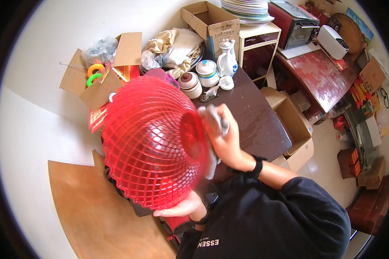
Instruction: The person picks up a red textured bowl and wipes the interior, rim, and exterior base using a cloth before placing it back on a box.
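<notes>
A large red translucent plastic bowl (149,136) with a lattice pattern and scalloped rim is tilted on its side, its round base turned to the right. My left hand (183,207) grips its rim from below, the fingers partly hidden behind the red plastic. Bunched in my right hand (225,139) is a grey cloth (214,121), pressed close to the base of the bowl; part of the cloth hangs below the hand. Behind the bowl lies a dark brown table (256,113).
On the table stand a white teapot (226,61), a striped lidded jar (207,73) and a brown-lidded jar (190,84). An open carton (100,87) with mixed items is at the left, another carton (291,126) beyond the table's right edge. A wooden board (97,207) is at lower left.
</notes>
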### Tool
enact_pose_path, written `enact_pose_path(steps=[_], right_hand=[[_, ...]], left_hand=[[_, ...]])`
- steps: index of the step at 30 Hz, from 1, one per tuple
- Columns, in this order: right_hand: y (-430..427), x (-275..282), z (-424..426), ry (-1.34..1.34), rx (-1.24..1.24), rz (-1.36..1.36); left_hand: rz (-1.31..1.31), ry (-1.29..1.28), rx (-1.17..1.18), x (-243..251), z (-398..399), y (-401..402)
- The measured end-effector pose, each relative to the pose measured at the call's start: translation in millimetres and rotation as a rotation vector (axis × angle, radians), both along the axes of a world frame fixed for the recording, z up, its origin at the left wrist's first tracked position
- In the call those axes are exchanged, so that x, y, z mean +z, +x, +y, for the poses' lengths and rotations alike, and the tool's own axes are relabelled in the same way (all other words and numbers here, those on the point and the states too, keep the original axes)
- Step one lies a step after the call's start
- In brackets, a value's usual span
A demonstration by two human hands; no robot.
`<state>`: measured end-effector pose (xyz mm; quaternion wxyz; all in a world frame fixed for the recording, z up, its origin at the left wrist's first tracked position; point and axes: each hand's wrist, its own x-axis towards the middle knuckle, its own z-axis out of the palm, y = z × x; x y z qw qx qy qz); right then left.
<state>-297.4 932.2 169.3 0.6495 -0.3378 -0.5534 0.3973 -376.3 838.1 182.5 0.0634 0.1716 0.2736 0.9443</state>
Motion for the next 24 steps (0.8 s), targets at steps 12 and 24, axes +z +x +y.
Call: enact_pose_path(steps=[12, 24], right_hand=[[-0.1, 43.0, -19.0, 0.599, 0.068, -0.408], [6.4, 11.3, -3.2, 0.418, -0.071, -0.301]], left_hand=[[0.676, -0.645, 0.142, -47.1, -14.6, -23.2], [0.023, -0.272, -0.083, 1.7, -4.5, -2.8]])
